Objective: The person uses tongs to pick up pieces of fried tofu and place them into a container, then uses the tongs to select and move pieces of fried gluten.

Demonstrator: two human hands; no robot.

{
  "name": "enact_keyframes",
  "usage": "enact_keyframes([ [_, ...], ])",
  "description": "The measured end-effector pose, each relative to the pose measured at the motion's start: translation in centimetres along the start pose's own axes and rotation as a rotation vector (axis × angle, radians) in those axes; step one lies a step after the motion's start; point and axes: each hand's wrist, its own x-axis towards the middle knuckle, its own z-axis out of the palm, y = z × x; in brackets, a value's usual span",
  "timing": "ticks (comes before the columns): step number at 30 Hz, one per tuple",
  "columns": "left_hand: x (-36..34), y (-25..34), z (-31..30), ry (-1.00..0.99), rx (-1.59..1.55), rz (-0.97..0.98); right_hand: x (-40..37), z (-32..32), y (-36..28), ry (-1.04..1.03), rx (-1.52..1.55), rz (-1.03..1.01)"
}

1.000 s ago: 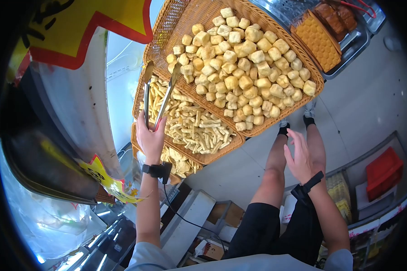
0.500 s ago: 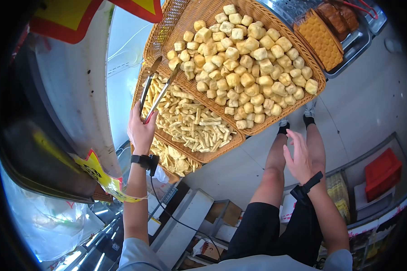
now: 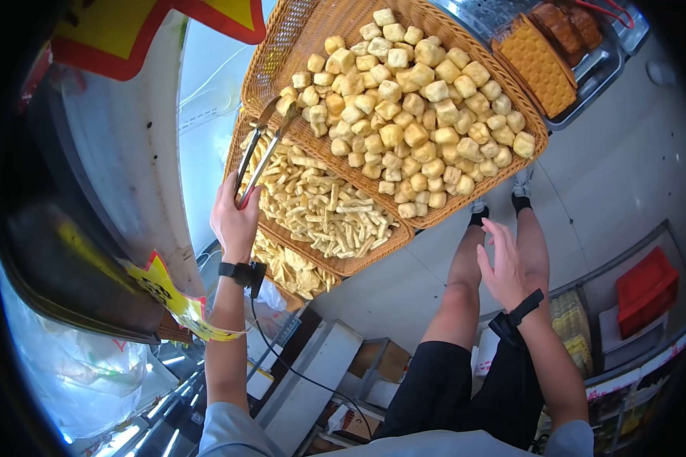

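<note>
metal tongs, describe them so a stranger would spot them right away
Find the large tan wicker basket heaped with pale golden cubes. At its left corner, the left hand holds slim silver metal tongs above pale golden sticks. Unlike the cubes, sticks and wicker around them, they are shiny, with two spread arms.

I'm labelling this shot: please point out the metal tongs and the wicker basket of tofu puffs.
Metal tongs [image 3: 264, 165], head view: middle of one metal arm.
Wicker basket [image 3: 301, 30], head view: bare woven part, upper left in the picture.
</note>
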Motion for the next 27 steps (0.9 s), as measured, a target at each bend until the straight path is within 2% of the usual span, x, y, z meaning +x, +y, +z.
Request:
enact_keyframes([
  [5,-0.1,1.4,-0.3,0.06,-0.132,-0.056,0.0,-0.1,0.0,0.007,-0.005,0.003],
  [9,1.2,5.1,1.0,0.164,-0.312,0.059,0.0,0.0,-0.2,0.005,0.006,0.004],
  [11,2.2,8.8,0.5,0.105,-0.284,0.022,-0.1,-0.2,0.0,0.009,0.012,0.006],
  [15,4.4,13.3,1.7,0.147,-0.298,0.121,0.3,-0.5,0.1,0.037,0.029,0.001],
  [17,4.8,15.0,1.3,0.098,-0.248,0.123,-0.1,-0.7,0.5,0.052,0.035,-0.001],
  [24,6.0,16.1,2.2,0.055,-0.3,0.144,-0.2,-0.6,1.3,0.071,0.039,-0.002],
  [27,6.0,15.6,2.1,0.097,-0.269,0.174,-0.2,-0.5,1.2,0.075,0.037,0.007],
])
